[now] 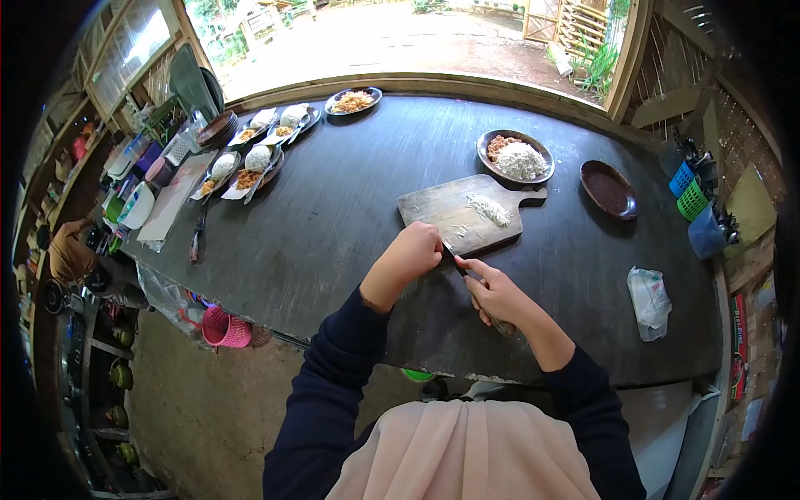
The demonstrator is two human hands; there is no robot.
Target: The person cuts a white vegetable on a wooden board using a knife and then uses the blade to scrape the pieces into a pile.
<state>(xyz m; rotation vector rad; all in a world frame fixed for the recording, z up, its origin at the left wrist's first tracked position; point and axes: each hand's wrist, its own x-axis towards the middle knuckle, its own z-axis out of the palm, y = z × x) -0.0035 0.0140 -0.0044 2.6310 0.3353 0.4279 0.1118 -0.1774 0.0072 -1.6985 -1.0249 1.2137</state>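
The white slices (490, 210) sit in one heap at the right of the cutting board (460, 215), just above the frame's centre, with a few loose bits to its left. One knife (504, 327) is gripped in the right hand (500, 293), blade angled up-left over the near edge. The left hand (414, 247) is curled in beside the blade; whether it pinches anything, I can't tell. Looks like a pause in slicing, maybe clearing the blade; any further cut calls for the left fingers well clear of the edge. Just beyond the board is one plate of white shreds and reddish-brown food (493, 147); to its right, one dark oval plate (608, 190). Lower down at right, one white plastic packet (648, 302); at the right edge, three utensil holders (692, 200). Upper left, four rice plates (254, 185); upper centre-left, one plate of orange shreds (353, 102)
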